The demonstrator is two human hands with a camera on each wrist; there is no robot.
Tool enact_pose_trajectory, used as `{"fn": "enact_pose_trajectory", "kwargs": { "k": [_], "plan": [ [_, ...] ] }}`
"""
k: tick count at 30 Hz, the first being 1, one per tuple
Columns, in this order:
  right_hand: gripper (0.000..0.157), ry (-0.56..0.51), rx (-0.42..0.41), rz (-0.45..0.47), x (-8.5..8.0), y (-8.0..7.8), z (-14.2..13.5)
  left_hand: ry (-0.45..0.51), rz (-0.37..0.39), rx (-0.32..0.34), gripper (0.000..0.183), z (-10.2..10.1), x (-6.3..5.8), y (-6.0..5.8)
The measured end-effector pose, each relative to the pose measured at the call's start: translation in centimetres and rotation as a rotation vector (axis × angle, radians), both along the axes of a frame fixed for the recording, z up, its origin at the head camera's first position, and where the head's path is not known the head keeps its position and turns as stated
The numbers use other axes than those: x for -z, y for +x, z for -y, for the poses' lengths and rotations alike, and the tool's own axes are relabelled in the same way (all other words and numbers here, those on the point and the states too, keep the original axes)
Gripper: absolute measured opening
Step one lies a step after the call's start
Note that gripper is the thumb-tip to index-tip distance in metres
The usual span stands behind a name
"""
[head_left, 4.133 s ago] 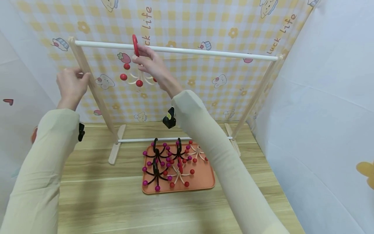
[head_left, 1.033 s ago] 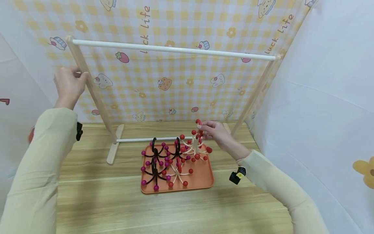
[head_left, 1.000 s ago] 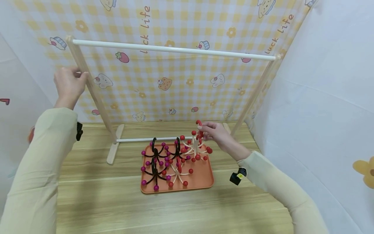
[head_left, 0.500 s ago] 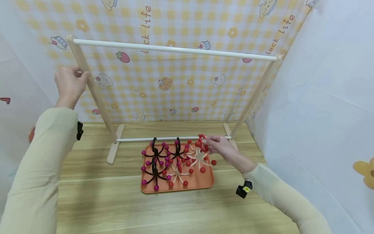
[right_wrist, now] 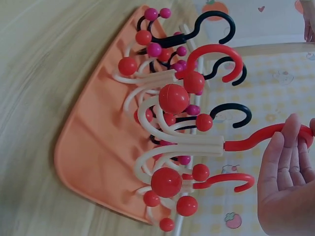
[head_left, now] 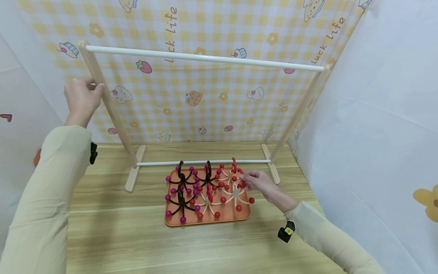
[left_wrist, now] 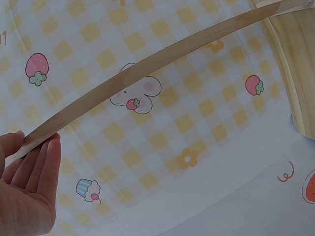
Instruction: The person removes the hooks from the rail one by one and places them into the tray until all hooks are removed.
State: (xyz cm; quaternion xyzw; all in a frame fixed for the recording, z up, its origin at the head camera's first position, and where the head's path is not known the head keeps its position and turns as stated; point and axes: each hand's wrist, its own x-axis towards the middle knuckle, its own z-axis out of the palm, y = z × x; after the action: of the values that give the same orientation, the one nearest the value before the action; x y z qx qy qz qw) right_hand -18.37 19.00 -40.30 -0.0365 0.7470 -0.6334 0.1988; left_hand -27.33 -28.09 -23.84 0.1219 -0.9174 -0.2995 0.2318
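In the head view my left hand (head_left: 82,97) grips the left wooden upright (head_left: 109,108) of a hanging rack; the left wrist view shows thumb and fingers on either side of this upright (left_wrist: 142,64). My right hand (head_left: 261,184) pinches the red hook of a cream multi-arm hanger (head_left: 237,193) tipped with red balls, at the tray's right side. The right wrist view shows that hanger's stem (right_wrist: 206,146) sticking out from the fingers; whether its arms touch the tray is unclear. On the orange tray (head_left: 226,217) are two more cream hangers and several black ones with magenta balls.
A white top rail (head_left: 205,58) spans the rack, with a white lower bar (head_left: 161,164) just behind the tray. Wooden feet (head_left: 135,167) stand on the wood-grain table (head_left: 137,236). A checked cloth (head_left: 212,114) hangs behind; pale walls flank both sides.
My right hand has brought the cream hanger down from the top rail to the tray, then lower and nearer to its front right over the last second. The left hand keeps its place on the upright.
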Motion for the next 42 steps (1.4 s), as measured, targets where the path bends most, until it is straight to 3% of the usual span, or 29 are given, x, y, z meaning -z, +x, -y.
{"fn": "enact_pose_trajectory", "kwargs": {
  "k": [5,10,20,23,30,37,42],
  "plan": [
    [0.020,0.025,0.028,0.000,0.9,0.2,-0.3,-0.003,-0.002,-0.001,0.038,0.0,0.0,0.0],
    [0.025,0.049,0.035,0.008,1.9,0.5,-0.3,0.002,0.005,-0.005,0.038,0.1,0.0,0.1],
    [0.018,0.072,0.002,0.005,4.1,1.0,0.2,-0.005,0.004,-0.004,0.037,0.0,0.0,0.1],
    [0.017,0.073,0.011,0.015,4.1,1.2,0.3,-0.010,0.000,-0.005,0.037,0.0,0.0,0.1],
    [0.022,0.108,0.009,0.000,2.3,2.2,1.0,-0.004,0.009,-0.005,0.038,0.0,-0.1,0.2],
    [0.021,0.142,-0.006,-0.031,4.4,1.5,0.5,-0.001,0.004,0.004,0.038,-0.1,-0.1,0.2],
    [0.028,0.215,-0.004,-0.039,4.4,0.7,0.0,0.011,0.000,0.008,0.038,-0.1,0.0,0.2]
  ]
}}
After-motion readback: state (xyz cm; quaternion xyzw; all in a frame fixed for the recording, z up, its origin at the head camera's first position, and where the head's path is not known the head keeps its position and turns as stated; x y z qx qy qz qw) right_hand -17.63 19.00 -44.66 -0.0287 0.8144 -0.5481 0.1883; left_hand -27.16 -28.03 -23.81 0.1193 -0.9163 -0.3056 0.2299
